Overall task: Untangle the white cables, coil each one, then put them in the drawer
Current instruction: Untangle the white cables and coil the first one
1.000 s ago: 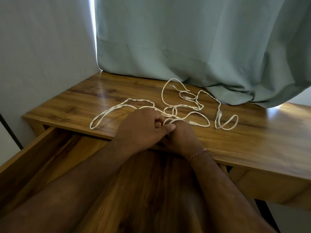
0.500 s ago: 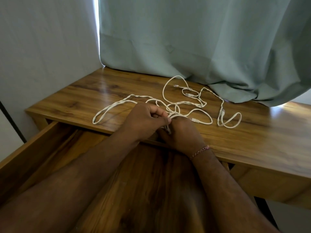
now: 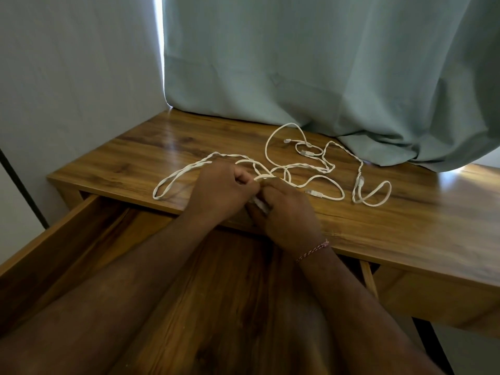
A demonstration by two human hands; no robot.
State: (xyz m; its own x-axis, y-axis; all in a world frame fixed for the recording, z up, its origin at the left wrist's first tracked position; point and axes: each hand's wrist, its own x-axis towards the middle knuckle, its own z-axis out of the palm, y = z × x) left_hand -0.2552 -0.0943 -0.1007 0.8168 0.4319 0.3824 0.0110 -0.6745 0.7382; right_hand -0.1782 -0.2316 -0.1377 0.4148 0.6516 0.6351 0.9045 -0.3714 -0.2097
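I'm untangling: my left hand (image 3: 221, 190) and right hand (image 3: 284, 212) both pinch the white cables (image 3: 297, 169) at the desk (image 3: 405, 226) edge; next, tease strands apart gently.

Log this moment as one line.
stage: untangling | left hand, right hand: pinch tangled white cables | open wooden drawer: no cables visible

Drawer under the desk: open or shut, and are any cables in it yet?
Open: the drawer is pulled out under both forearms. No cable shows inside; the white cables lie on the desktop.
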